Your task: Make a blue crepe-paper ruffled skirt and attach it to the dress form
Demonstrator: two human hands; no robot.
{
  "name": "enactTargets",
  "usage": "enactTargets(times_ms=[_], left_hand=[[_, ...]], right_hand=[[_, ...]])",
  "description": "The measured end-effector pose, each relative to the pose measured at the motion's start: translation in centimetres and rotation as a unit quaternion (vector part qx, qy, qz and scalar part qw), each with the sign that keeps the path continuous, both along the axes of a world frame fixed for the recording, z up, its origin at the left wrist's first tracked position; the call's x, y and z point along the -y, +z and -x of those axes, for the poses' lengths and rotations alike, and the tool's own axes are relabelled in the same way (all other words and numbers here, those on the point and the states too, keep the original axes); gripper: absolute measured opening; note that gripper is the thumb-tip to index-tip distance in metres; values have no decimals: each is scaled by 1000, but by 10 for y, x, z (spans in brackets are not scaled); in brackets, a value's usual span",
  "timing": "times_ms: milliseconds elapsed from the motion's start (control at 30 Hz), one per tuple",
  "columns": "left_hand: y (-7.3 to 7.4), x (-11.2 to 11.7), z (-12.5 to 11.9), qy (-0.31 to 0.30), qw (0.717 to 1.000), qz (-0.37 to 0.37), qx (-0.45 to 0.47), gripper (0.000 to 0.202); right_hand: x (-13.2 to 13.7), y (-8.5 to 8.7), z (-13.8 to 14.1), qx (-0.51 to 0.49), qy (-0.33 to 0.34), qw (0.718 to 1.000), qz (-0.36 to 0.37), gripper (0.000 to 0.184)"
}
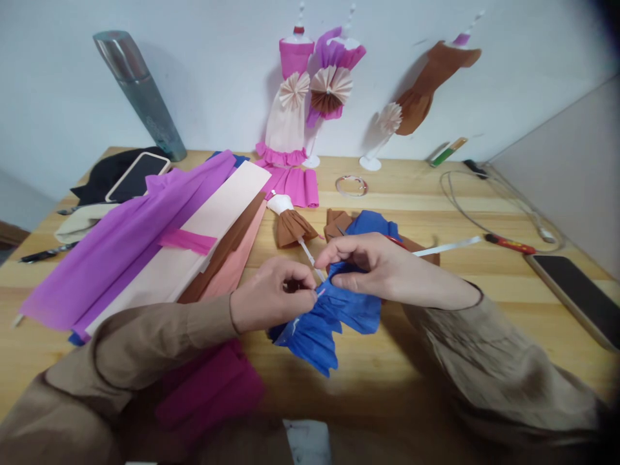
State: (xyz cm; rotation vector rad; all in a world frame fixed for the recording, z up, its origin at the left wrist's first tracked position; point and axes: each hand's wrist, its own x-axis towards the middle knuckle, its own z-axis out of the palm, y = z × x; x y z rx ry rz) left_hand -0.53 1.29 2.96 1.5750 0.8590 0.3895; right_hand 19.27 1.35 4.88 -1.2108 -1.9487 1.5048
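Note:
A gathered, ruffled strip of blue crepe paper point(310, 342) hangs between my two hands above the table. My left hand point(278, 294) pinches its upper edge between thumb and forefinger; a tiny pinkish bit shows at those fingertips, too small to name. From the other side, my right hand point(372, 268) grips the same paper, its forefinger reaching toward the left fingertips. Just beyond lies a small white dress form point(281, 203) wearing a pleated brown paper skirt point(292, 227), its stand pointing toward my hands. Partly behind my right hand are more blue paper point(372, 223) and red-handled scissors point(394, 241).
Crepe paper sheets point(130, 239) in purple, cream and brown cover the left side, near a phone point(139, 176) and a tall bottle point(145, 97). Dressed mannequins point(295, 58) stand along the wall. To the right lie a cable point(453, 197), a red pen-like tool point(509, 244) and another phone point(576, 294).

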Motion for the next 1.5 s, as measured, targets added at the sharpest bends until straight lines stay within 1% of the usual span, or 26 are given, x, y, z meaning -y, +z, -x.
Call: enactTargets(times_ms=[133, 200, 233, 267, 300, 367, 433, 567, 633, 667, 700, 767, 800, 833, 867, 900, 933, 1000, 1033, 1067, 1100, 1133, 1167, 1233, 1333, 1500], left_hand=[[1, -2, 1, -6, 999, 34, 11, 16], [-1, -1, 1, -4, 999, 32, 14, 16], [-3, 0, 1, 2, 1000, 16, 17, 15], [-5, 1, 0, 10, 1000, -17, 18, 14], [-6, 3, 0, 19, 997, -69, 18, 13], [-9, 6, 0, 36, 979, -201, 14, 11], [-10, 9, 0, 42, 948, -316, 2, 11], [-11, 9, 3, 53, 881, -469, -3, 15], [-13, 8, 5, 49, 847, -530, 2, 18], [-14, 8, 6, 42, 835, -549, 5, 18], [-14, 9, 7, 33, 828, -560, 7, 17], [-14, 9, 8, 17, 822, -569, 16, 16], [-14, 9, 8, 16, 823, -567, 20, 15], [-12, 9, 8, 21, 831, -555, 20, 15], [-11, 9, 8, 30, 847, -530, 15, 14], [-9, 8, 7, 41, 872, -488, 6, 13], [-7, 6, 6, 51, 902, -428, -6, 12], [-4, 3, 3, 50, 963, -262, -25, 11], [-4, 1, 2, 40, 984, -172, -28, 12], [-3, -1, 1, 31, 995, -93, -27, 12], [-3, -3, 0, 25, 999, -30, -24, 12], [-3, -4, -1, 24, 999, 12, -20, 12], [-2, -4, -2, 29, 999, 35, -16, 13], [-1, -5, -3, 49, 997, 52, -9, 13], [2, -4, -4, 74, 995, 69, -5, 14], [3, -3, -5, 83, 993, 83, 0, 15]], right_hand=[[0, 0, 0, 10, -2, 1000, 0, 18], [0, 0, 0, 17, -6, 1000, -10, 18], [0, 0, 0, 21, -9, 1000, -18, 18], [0, -1, 0, 25, -13, 999, -28, 18], [0, -2, 0, 30, -18, 999, -39, 17], [-1, -3, 0, 38, -27, 997, -63, 17], [-1, -4, -1, 46, -34, 995, -84, 16], [1, -7, -1, 59, -39, 992, -107, 15], [1, -7, -1, 61, -36, 992, -109, 14], [2, -7, -1, 61, -34, 991, -110, 14], [2, -6, -1, 61, -32, 991, -113, 14], [2, -6, -1, 67, -31, 990, -117, 15], [2, -5, -1, 69, -32, 990, -118, 15], [3, -4, -1, 70, -33, 990, -118, 15], [3, -4, 0, 68, -33, 990, -116, 15], [3, -3, 0, 63, -31, 991, -114, 15], [4, -3, 1, 54, -29, 992, -110, 14], [4, -2, 2, 36, -30, 994, -101, 14], [4, -3, 2, 30, -33, 994, -97, 14], [4, -3, 3, 26, -36, 995, -94, 14], [4, -3, 3, 24, -38, 995, -92, 15], [4, -3, 3, 22, -39, 995, -91, 16], [4, -4, 3, 20, -39, 995, -91, 18], [4, -3, 2, 16, -42, 994, -96, 22], [5, -2, 2, 22, -64, 991, -113, 27], [8, -5, 6, 40, -63, 987, -141, 39]])
